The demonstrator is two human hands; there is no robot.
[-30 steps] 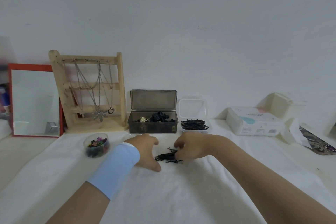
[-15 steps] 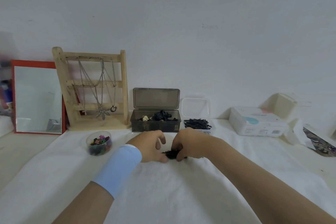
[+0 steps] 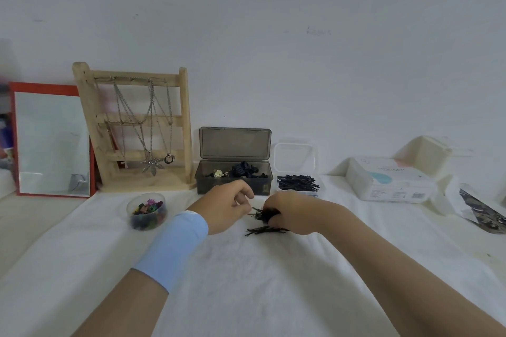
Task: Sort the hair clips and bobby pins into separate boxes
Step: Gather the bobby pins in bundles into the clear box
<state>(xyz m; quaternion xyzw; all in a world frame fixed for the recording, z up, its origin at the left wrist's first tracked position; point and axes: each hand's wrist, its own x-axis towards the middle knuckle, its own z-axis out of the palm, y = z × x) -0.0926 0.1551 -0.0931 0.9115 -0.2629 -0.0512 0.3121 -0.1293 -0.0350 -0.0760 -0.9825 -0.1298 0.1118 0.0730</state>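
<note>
Black bobby pins [image 3: 263, 215], scattered a second ago, now bunched in right hand [image 3: 294, 213] fingers; left hand [image 3: 226, 206] grip unclear. Clear box [image 3: 297, 186] likely next.

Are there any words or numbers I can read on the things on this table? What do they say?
White pack, top: a short line of blue print, too blurred to read.
White pack, front side: small print and barcode-like patches, too small to read.
Wall: a faint scribbled mark, too faint to read.
Dark patterned wrapper: no letters can be made out.
So nothing here can be quoted.
</note>
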